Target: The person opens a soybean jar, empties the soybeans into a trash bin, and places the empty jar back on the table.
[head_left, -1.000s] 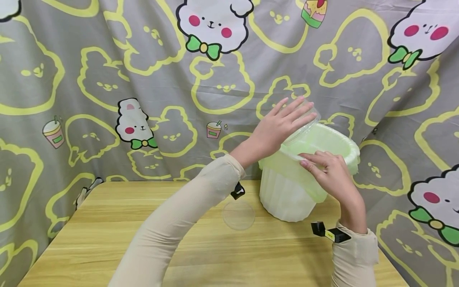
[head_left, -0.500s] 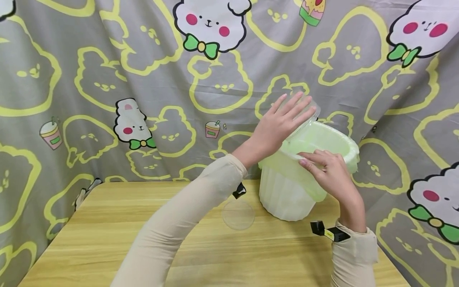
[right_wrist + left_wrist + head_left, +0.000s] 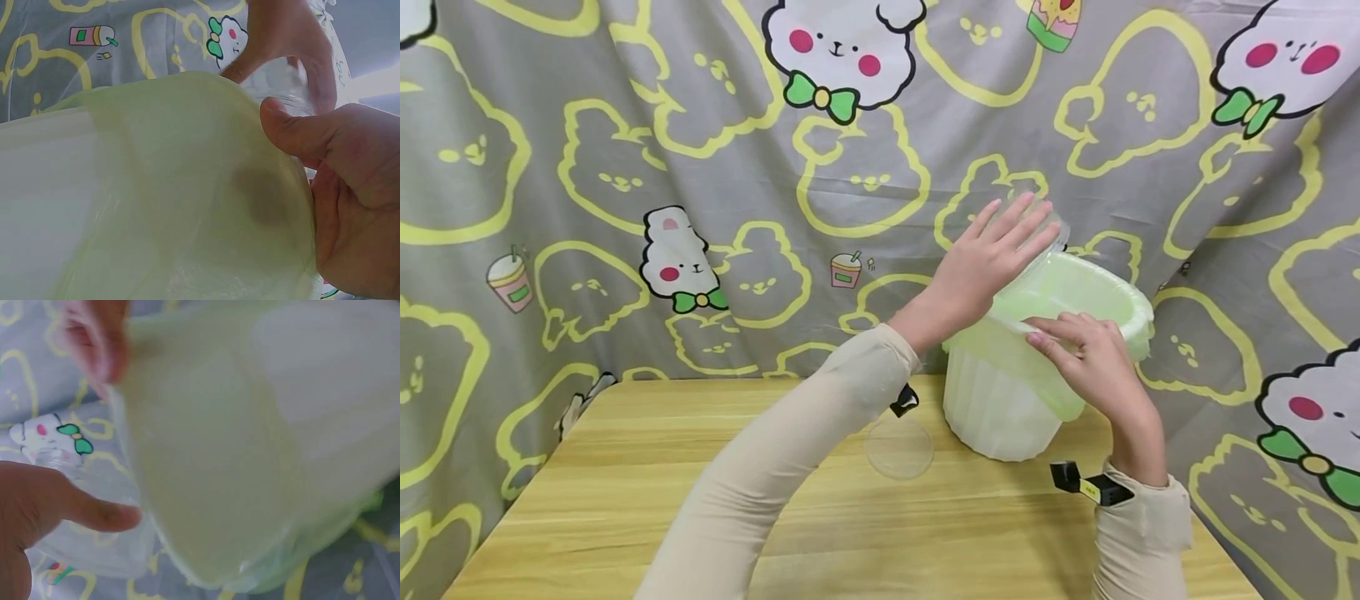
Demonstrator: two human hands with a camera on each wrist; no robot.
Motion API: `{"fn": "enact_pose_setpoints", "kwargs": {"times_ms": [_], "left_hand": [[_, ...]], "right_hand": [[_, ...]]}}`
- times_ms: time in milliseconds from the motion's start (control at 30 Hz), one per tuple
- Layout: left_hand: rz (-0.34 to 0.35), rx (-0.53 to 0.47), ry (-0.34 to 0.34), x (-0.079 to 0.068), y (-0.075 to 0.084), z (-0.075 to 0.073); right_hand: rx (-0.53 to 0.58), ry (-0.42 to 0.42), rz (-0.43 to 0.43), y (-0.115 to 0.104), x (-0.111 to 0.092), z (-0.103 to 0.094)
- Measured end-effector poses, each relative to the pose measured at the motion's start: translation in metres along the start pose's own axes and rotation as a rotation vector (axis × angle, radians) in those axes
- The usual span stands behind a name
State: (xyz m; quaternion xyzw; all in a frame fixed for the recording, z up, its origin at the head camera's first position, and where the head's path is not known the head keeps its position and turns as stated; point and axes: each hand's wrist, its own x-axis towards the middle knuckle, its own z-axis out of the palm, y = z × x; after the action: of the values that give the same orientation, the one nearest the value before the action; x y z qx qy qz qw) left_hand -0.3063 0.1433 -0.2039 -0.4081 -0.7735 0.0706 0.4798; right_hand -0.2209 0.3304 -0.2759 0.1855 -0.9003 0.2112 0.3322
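A white ribbed trash can (image 3: 996,408), lined with a pale green bag (image 3: 1045,379) folded over its rim, stands upright at the back right of the table. Across its opening my left hand (image 3: 981,267) holds a clear plastic container (image 3: 94,544), tipped over on its side. The fingers lie spread along one side of it, with the thumb on the other. What the container holds cannot be made out. At the near rim my right hand (image 3: 1090,358) pinches the bagged edge, thumb outside and fingers inside.
On the wooden table (image 3: 625,500) a clear round disc (image 3: 900,448), like a lid, lies flat left of the can. A patterned grey curtain (image 3: 737,183) hangs close behind. Each wrist wears a small black camera (image 3: 1090,487).
The container and left hand have shifted and tipped slightly over the can. My right hand keeps its pinch on the rim, and the disc lies where it was.
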Motion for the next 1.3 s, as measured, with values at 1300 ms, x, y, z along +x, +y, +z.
{"fn": "enact_pose_setpoints", "kwargs": {"times_ms": [1300], "left_hand": [[-0.414,-0.469,0.007,-0.055,-0.040,-0.025]], "right_hand": [[-0.009,0.016,-0.008,-0.003,-0.003,-0.001]]}}
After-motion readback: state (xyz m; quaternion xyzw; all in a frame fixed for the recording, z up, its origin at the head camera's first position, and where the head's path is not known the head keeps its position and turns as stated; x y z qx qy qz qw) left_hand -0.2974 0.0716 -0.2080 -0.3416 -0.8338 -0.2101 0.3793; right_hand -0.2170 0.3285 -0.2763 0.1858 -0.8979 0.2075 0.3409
